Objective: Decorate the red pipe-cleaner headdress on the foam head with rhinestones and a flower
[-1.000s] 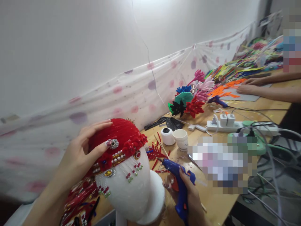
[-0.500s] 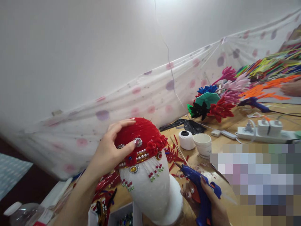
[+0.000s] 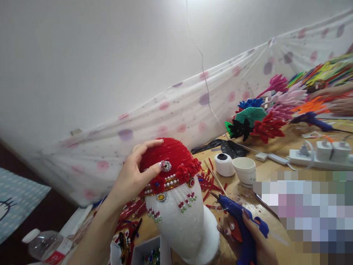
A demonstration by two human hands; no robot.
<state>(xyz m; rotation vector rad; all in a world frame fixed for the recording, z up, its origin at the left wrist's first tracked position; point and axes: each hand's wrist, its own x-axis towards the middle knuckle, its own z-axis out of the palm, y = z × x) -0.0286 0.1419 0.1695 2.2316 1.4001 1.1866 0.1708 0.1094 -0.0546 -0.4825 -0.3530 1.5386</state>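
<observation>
A red headdress [image 3: 168, 151] sits on a white foam mannequin head [image 3: 180, 217]; red flowers, pearl strings and bead fringes trim its band. My left hand [image 3: 138, 169] grips the headdress from its left side, fingers over the top and thumb pressed beside a round rhinestone ornament [image 3: 166, 166]. To the right of the foam head, my right hand [image 3: 255, 239] is wrapped round a blue hot glue gun [image 3: 239, 213]. The gun's nozzle points up and left, apart from the headdress. Part of the gun's grip is hidden by my fingers.
Right of the headdress stand a white thread spool [image 3: 224, 165] and a white cup [image 3: 244, 172]. Behind are colourful fuzzy flowers [image 3: 267, 127], another glue gun [image 3: 314, 120] and a power strip [image 3: 299, 158]. A bead box [image 3: 151, 254] and plastic bottle [image 3: 49, 246] are in front. A co-worker's hand [image 3: 340, 105] is far right.
The whole view has shifted, so things appear slightly farther right. Both my hands keep their holds. More of the co-worker's hands shows over the orange pieces.
</observation>
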